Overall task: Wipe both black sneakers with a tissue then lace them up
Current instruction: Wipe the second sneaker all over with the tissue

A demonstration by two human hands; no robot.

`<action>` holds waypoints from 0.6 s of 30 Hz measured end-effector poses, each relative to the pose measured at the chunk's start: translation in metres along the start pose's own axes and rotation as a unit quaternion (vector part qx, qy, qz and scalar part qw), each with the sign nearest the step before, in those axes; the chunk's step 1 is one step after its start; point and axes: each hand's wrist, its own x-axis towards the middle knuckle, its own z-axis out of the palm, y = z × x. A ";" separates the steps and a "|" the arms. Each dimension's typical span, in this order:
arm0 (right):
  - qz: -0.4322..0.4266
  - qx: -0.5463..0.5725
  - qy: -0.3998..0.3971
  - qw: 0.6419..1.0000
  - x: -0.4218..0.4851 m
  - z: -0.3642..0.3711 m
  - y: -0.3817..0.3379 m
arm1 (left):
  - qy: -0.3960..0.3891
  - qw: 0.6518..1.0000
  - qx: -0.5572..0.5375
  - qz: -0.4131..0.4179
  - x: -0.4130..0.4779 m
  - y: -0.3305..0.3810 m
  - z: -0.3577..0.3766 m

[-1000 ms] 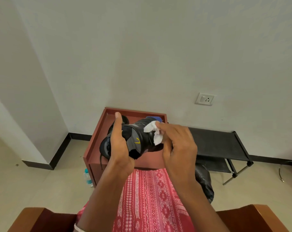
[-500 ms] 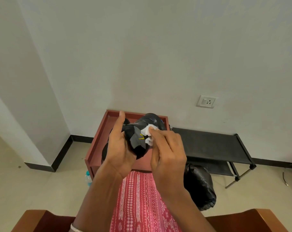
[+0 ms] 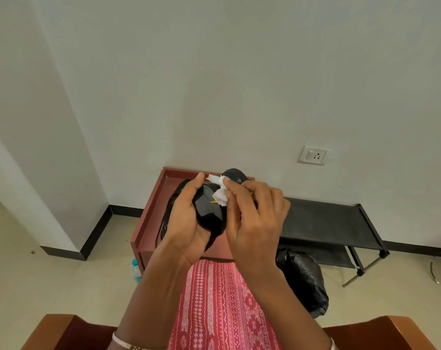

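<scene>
My left hand (image 3: 189, 221) grips a black sneaker (image 3: 210, 213) by its heel end, lifted in front of me with its toe (image 3: 236, 175) pointing away toward the wall. A small yellow mark shows on its side. My right hand (image 3: 252, 223) pinches a crumpled white tissue (image 3: 219, 192) and presses it against the sneaker's upper side. A second dark shoe (image 3: 167, 221) lies behind my left hand on the red-brown table, mostly hidden, with black laces hanging over the edge.
A red-brown low table (image 3: 148, 223) with a raised rim stands against the wall. A black metal rack (image 3: 323, 226) is to its right, a black plastic bag (image 3: 302, 279) on the floor beside it. A small water bottle (image 3: 135, 270) stands by the table's left. Chair arms flank my lap.
The sneaker has turned so its heel faces me more. My right hand has slid the tissue up and leftward along the upper side. Both hands have come slightly closer.
</scene>
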 end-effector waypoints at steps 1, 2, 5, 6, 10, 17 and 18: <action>-0.001 -0.003 0.000 1.000 -0.006 0.000 -0.003 | 0.008 1.000 0.004 0.004 0.002 0.000 -0.001; -0.002 -0.002 0.000 1.000 -0.014 0.000 -0.006 | 0.020 1.000 0.011 0.009 0.005 0.001 -0.001; 0.007 0.031 -0.017 0.999 -0.044 0.002 -0.013 | 0.052 0.999 0.011 0.005 0.011 0.006 -0.004; 0.009 0.042 -0.030 0.999 -0.051 0.002 -0.014 | 0.059 0.998 -0.005 -0.003 0.014 0.009 -0.005; 0.040 0.122 -0.037 0.991 -0.041 0.000 -0.017 | 0.054 0.998 -0.011 -0.035 0.016 0.010 -0.002; 0.032 0.105 -0.068 0.992 0.002 0.000 -0.033 | 0.065 0.998 0.014 -0.016 0.016 0.003 0.004; 0.016 0.109 -0.069 0.992 -0.005 -0.002 -0.033 | 0.066 0.997 -0.013 -0.043 0.016 0.007 0.003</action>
